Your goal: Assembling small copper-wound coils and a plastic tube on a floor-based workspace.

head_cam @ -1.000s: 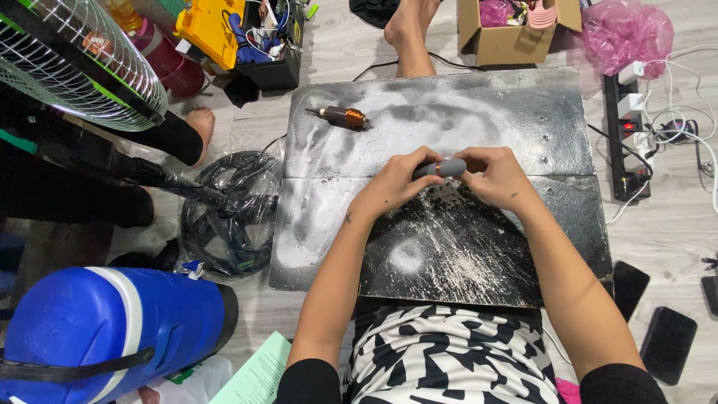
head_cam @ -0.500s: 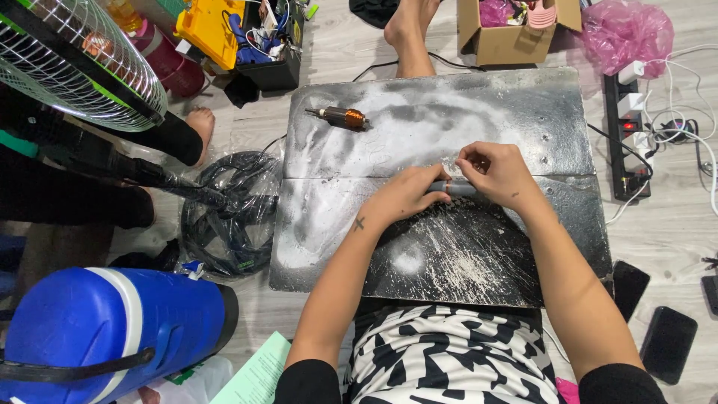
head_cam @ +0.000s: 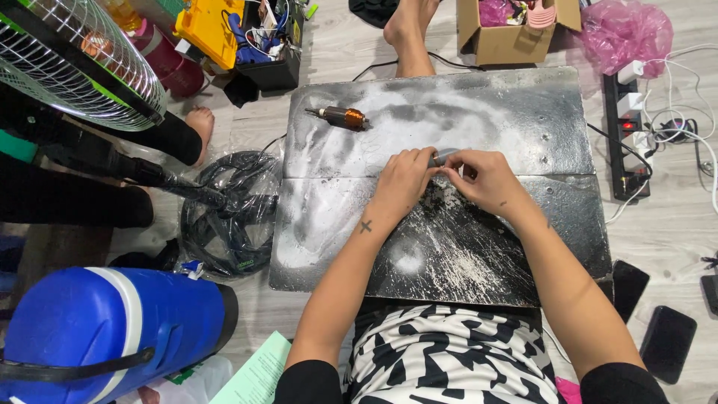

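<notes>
Part (head_cam: 443,156), small and grey, sits mid-board pinched between both hands: left hand (head_cam: 404,179) grasps one end, right hand (head_cam: 486,179) the other, steadying it over the dusty board (head_cam: 523,112). Rotor (head_cam: 340,117) lies aside at ten o'clock.

Informal home repair workspace on floor. Evidence: scuffed, dust-smeared dark work board (head_cam: 516,112) laid on pale plank flooring; copper-wound motor armature (head_cam: 340,117) at upper centre; yellow parts box (head_cam: 213,26) with wires at top; power strip (head_cam: 627,127) with cables at right; standing fan (head_cam: 71,60) upper left; bare feet nearby.
</notes>
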